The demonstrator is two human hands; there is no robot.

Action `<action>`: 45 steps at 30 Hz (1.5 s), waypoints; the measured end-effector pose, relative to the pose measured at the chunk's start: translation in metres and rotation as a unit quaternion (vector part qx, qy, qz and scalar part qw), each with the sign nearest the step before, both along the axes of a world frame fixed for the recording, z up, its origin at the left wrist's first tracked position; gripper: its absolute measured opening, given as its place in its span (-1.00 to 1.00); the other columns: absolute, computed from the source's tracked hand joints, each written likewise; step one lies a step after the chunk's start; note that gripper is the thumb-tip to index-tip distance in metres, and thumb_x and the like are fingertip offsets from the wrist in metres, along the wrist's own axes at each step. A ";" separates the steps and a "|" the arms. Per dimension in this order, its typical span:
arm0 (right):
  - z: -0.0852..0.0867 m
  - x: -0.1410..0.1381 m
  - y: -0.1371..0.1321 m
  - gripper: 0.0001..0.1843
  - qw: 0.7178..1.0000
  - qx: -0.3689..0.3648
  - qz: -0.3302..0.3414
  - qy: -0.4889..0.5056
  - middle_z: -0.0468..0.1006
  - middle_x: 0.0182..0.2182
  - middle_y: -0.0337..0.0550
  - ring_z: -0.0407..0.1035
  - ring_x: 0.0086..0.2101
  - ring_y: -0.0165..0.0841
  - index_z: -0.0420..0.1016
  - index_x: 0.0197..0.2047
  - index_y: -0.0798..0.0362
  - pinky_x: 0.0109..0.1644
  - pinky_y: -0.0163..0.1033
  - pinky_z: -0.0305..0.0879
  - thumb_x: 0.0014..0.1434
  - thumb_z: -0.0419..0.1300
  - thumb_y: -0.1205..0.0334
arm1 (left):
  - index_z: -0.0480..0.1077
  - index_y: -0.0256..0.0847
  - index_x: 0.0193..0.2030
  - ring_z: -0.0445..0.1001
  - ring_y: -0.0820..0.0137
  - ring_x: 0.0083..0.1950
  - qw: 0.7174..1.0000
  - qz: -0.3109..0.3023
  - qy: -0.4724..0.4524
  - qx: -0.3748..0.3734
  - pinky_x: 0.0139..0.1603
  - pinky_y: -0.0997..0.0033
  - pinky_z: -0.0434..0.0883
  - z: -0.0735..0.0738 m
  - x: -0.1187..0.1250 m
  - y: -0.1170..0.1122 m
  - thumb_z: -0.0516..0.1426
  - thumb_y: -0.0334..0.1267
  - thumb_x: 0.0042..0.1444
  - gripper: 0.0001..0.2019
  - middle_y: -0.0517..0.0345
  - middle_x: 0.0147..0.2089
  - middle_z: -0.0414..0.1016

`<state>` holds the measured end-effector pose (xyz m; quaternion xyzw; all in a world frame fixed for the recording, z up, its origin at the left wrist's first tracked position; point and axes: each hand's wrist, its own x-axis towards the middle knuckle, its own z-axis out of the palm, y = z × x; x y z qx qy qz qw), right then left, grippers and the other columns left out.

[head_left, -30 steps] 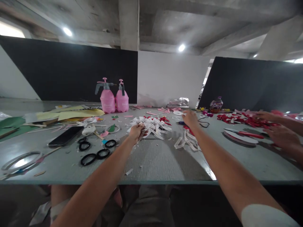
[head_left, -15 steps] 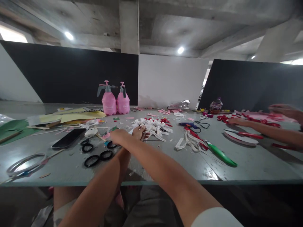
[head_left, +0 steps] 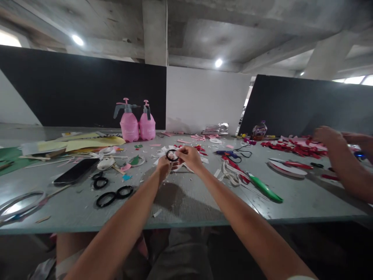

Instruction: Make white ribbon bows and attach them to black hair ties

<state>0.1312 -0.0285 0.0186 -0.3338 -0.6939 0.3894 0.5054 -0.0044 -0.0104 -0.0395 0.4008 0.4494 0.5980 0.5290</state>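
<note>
My right hand [head_left: 189,156] pinches the edge of a small black ring [head_left: 171,155], which is raised over the table. My left hand [head_left: 164,166] is closed just behind and below the ring, with a thin white ribbon strip at its fingers; part of its grip is hidden. Behind both hands lies a pile of white ribbon strips [head_left: 163,151] with red bits among them. Several more black rings [head_left: 105,199] lie on the table to the left of my left forearm.
A phone [head_left: 76,171], yellow sheets [head_left: 94,144] and clear hoops [head_left: 21,206] lie left. Two pink spray bottles [head_left: 129,126] stand behind. To the right are a blue glue gun [head_left: 227,154], green-handled tool [head_left: 266,188], ribbon roll [head_left: 287,170] and a co-worker's hands [head_left: 328,136].
My right hand has come back from across my left arm, bringing one black ring from the table to my left hand. The view has shifted slightly. The co-worker's hands have moved.
</note>
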 end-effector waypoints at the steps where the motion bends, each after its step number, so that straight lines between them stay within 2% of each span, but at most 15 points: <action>1: -0.010 0.014 0.006 -0.73 0.998 -0.051 0.003 0.037 0.46 -0.64 -0.25 0.36 -0.62 -0.42 0.42 -0.44 0.10 -0.46 -0.29 0.38 -0.04 0.30 0.07 | 0.35 -0.26 -0.13 0.52 0.43 -0.34 1.000 0.008 0.003 -0.012 -0.33 0.42 0.46 0.000 -0.001 0.000 0.12 -0.07 0.14 -0.71 0.08 -0.26 0.49; 3: -0.026 0.032 0.016 -0.71 0.987 -0.132 0.002 0.091 0.47 -0.64 -0.23 0.37 -0.62 -0.40 0.40 -0.47 0.10 -0.44 -0.24 0.42 -0.12 0.35 0.08 | 0.34 -0.24 -0.21 0.52 0.46 -0.43 1.000 0.015 0.006 -0.019 -0.40 0.48 0.44 -0.001 -0.004 -0.001 0.15 -0.05 0.09 -0.72 0.14 -0.35 0.48; 5: -0.036 0.034 0.020 -0.71 0.978 -0.168 0.014 0.123 0.49 -0.62 -0.22 0.40 -0.59 -0.40 0.41 -0.46 0.11 -0.40 -0.23 0.45 -0.15 0.38 0.11 | 0.35 -0.23 -0.22 0.51 0.46 -0.46 1.000 0.008 0.008 0.004 -0.42 0.48 0.45 -0.001 -0.007 -0.001 0.17 -0.04 0.06 -0.71 0.16 -0.38 0.47; 9: -0.041 0.018 0.017 -0.72 0.970 -0.209 0.032 0.123 0.47 -0.63 -0.25 0.41 -0.58 -0.40 0.41 -0.48 0.10 -0.39 -0.22 0.47 -0.18 0.40 0.16 | 0.39 -0.22 -0.18 0.49 0.45 -0.51 0.999 0.005 0.023 0.025 -0.47 0.44 0.46 -0.002 -0.009 0.001 0.19 -0.03 0.03 -0.68 0.15 -0.39 0.47; 12: -0.043 0.012 0.014 -0.76 0.967 -0.224 0.021 0.118 0.47 -0.63 -0.26 0.41 -0.58 -0.40 0.40 -0.49 0.10 -0.40 -0.23 0.47 -0.16 0.38 0.21 | 0.41 -0.24 -0.18 0.45 0.49 -0.54 0.999 0.019 0.025 0.028 -0.47 0.46 0.46 -0.002 -0.007 0.001 0.20 -0.06 0.02 -0.68 0.17 -0.43 0.47; 17: -0.051 0.018 0.019 -0.85 0.970 -0.222 0.006 0.102 0.46 -0.63 -0.25 0.40 -0.58 -0.41 0.42 -0.49 0.11 -0.44 -0.28 0.45 -0.10 0.32 0.28 | 0.41 -0.22 -0.17 0.45 0.50 -0.52 1.000 0.019 0.008 0.018 -0.46 0.51 0.43 0.001 -0.005 -0.002 0.18 -0.09 0.06 -0.72 0.20 -0.45 0.47; 23: -0.054 0.018 0.027 -0.88 0.970 -0.222 -0.013 0.094 0.47 -0.62 -0.24 0.40 -0.57 -0.40 0.41 -0.50 0.10 -0.46 -0.28 0.44 -0.08 0.29 0.29 | 0.42 -0.22 -0.18 0.48 0.47 -0.52 1.000 0.015 0.015 0.004 -0.46 0.44 0.46 0.006 -0.004 -0.007 0.15 -0.12 0.08 -0.76 0.12 -0.32 0.52; 25: -0.054 0.017 0.028 -0.88 0.970 -0.224 -0.018 0.096 0.46 -0.63 -0.25 0.39 -0.58 -0.40 0.40 -0.51 0.09 -0.47 -0.27 0.44 -0.08 0.29 0.29 | 0.42 -0.22 -0.21 0.49 0.45 -0.51 1.000 0.017 0.021 -0.001 -0.45 0.41 0.48 0.008 -0.003 -0.009 0.18 -0.12 0.05 -0.76 0.11 -0.31 0.53; 30: -0.055 0.016 0.030 -0.88 0.969 -0.220 -0.029 0.107 0.45 -0.65 -0.25 0.37 -0.59 -0.39 0.38 -0.51 0.07 -0.46 -0.24 0.42 -0.08 0.27 0.26 | 0.40 -0.24 -0.31 0.51 0.42 -0.47 0.998 0.006 0.057 -0.011 -0.44 0.44 0.48 0.011 -0.003 -0.011 0.30 -0.08 -0.12 -0.69 0.12 -0.41 0.52; 34: -0.057 0.018 0.035 -0.82 0.983 -0.176 -0.041 0.034 0.41 -0.66 -0.28 0.30 -0.63 -0.41 0.40 -0.49 0.07 -0.53 -0.30 0.28 -0.09 0.27 0.15 | 0.39 -0.24 -0.29 0.52 0.41 -0.41 0.997 -0.007 0.075 0.008 -0.44 0.47 0.46 0.011 -0.003 -0.011 0.33 -0.14 -0.18 -0.66 0.10 -0.38 0.53; 37: -0.057 0.021 0.039 -0.72 0.991 -0.114 -0.068 -0.017 0.44 -0.60 -0.30 0.29 -0.56 -0.44 0.45 -0.42 0.09 -0.46 -0.34 0.20 -0.14 0.30 0.07 | 0.39 -0.26 -0.31 0.50 0.42 -0.42 0.997 -0.002 0.077 0.008 -0.45 0.48 0.44 0.011 -0.002 -0.012 0.32 -0.16 -0.17 -0.69 0.11 -0.40 0.52; 40: -0.055 0.023 0.041 -0.65 0.995 -0.079 -0.047 -0.030 0.48 -0.53 -0.27 0.30 -0.48 -0.43 0.48 -0.37 0.11 -0.39 -0.35 0.16 -0.11 0.27 -0.01 | 0.39 -0.26 -0.32 0.48 0.43 -0.43 0.997 -0.011 0.080 0.014 -0.45 0.47 0.43 0.011 -0.002 -0.012 0.31 -0.15 -0.18 -0.68 0.13 -0.41 0.51; 45: -0.053 0.022 0.035 -0.66 0.995 -0.099 -0.001 0.014 0.42 -0.58 -0.31 0.21 -0.53 -0.46 0.46 -0.43 0.13 -0.42 -0.35 0.08 -0.11 0.26 -0.01 | 0.40 -0.26 -0.33 0.49 0.40 -0.39 0.995 -0.024 0.094 0.032 -0.40 0.43 0.42 0.004 -0.003 -0.006 0.33 -0.12 -0.23 -0.65 0.11 -0.35 0.53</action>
